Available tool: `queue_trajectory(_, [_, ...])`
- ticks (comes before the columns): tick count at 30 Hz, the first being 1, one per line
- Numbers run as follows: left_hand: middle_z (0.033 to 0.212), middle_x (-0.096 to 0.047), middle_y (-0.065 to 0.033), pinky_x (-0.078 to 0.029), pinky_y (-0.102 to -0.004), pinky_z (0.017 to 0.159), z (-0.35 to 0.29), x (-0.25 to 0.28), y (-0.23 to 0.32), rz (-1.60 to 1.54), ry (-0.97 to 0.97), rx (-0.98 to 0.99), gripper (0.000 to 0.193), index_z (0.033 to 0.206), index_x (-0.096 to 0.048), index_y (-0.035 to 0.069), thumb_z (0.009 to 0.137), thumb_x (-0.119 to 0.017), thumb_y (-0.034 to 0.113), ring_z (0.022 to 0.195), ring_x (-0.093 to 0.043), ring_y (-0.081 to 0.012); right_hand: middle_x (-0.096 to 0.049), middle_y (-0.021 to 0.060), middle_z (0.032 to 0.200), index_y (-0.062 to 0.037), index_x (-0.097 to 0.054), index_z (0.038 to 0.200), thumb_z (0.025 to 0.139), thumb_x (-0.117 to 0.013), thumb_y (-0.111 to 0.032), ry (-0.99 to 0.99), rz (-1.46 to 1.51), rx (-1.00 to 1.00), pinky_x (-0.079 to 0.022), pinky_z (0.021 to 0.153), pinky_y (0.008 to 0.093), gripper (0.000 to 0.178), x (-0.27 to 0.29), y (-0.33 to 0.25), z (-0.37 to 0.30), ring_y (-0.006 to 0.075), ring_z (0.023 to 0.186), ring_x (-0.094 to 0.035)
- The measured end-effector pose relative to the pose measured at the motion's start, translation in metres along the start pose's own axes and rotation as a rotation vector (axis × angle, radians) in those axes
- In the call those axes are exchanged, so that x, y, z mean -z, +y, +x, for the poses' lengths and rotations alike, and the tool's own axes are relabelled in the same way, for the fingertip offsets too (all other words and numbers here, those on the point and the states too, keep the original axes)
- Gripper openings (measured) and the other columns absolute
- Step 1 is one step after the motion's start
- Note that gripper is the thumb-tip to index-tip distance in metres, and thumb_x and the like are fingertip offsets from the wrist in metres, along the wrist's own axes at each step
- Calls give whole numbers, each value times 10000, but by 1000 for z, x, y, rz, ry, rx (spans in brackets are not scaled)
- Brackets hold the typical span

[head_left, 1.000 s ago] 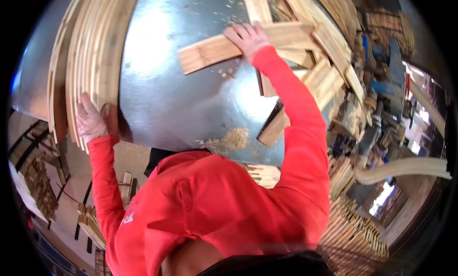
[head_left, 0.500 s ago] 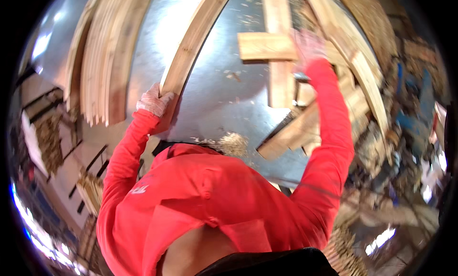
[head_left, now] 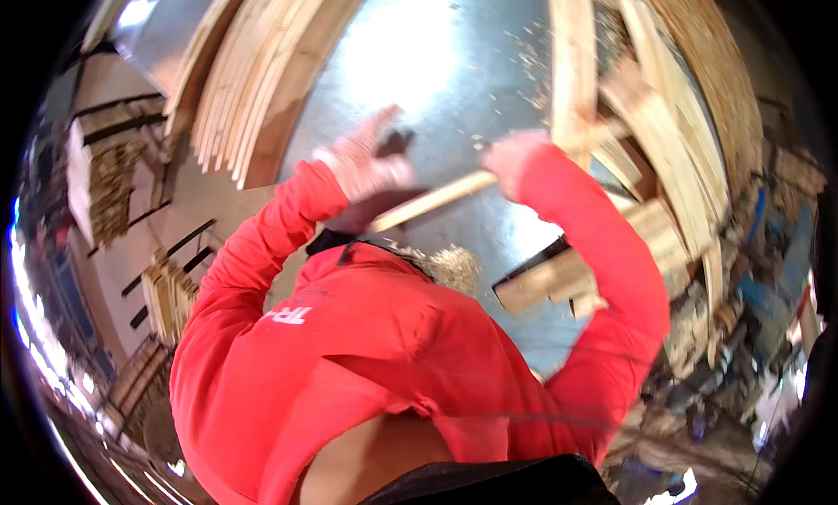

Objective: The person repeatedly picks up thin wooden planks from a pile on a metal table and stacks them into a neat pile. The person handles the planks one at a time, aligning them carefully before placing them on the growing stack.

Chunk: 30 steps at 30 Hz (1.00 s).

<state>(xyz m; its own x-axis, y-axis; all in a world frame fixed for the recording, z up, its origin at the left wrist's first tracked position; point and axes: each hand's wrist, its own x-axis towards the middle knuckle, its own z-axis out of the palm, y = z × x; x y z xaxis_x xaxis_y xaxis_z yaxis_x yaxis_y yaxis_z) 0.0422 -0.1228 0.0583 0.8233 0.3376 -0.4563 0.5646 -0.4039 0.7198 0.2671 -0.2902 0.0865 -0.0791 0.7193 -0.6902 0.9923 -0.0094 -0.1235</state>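
My right hand [head_left: 517,158], in a pale glove, is closed on a light wooden board [head_left: 436,201]. The board shows as a narrow strip, slanting down to the left toward my body over the metal table [head_left: 502,68]. My left hand [head_left: 367,160], also gloved and slightly blurred, is raised just above the board's near end. Its fingers are spread with nothing visible in them. A dark brown patch lies beneath the left hand; whether it is shadow or wood I cannot tell. A small heap of shavings [head_left: 454,267] sits at the table's near edge.
Long boards [head_left: 271,77] stand side by side at the left. Across the right side lie a straight plank [head_left: 573,60] and a jumble of boards [head_left: 668,125], with shorter pieces [head_left: 546,278] nearer me. Stacked wood [head_left: 109,186] is beyond the table's left edge.
My left hand has let go of the long board, which no longer shows separately. My right hand has drawn a short board from the right toward my body. The view has shifted left.
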Motion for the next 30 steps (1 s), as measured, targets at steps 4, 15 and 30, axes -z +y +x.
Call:
queue_trajectory(4, [1073, -718, -194, -518, -422, 897, 10, -45, 17, 237, -343, 142, 711, 1421, -520, 151, 793, -737, 406, 1002, -688, -355, -732, 78, 991, -141, -699, 1087, 870, -647, -281, 219, 242, -6, -509, 950, 436, 263, 32, 4, 12, 320, 1015, -680])
queue_trajectory(15, [898, -714, -70, -529, -296, 761, -69, -10, -68, -415, -311, 406, 535, 1217, -674, 57, 765, -807, 311, 837, -664, -151, -538, 248, 1373, -215, -264, 1573, 754, -697, -160, 506, 240, -678, -453, 1067, 426, 928, -86, 211, -58, 398, 1249, -558])
queue_trajectory(30, [1364, -578, -207, -351, -391, 1144, 2, -6, -11, -736, 139, -86, 997, 1544, -282, 7, 839, -732, 550, 1339, -486, -308, -617, 190, 1287, 14, -450, 1407, 906, -677, -406, 1048, 1956, -438, -527, 980, 450, 692, -35, 224, 35, 327, 1105, -631])
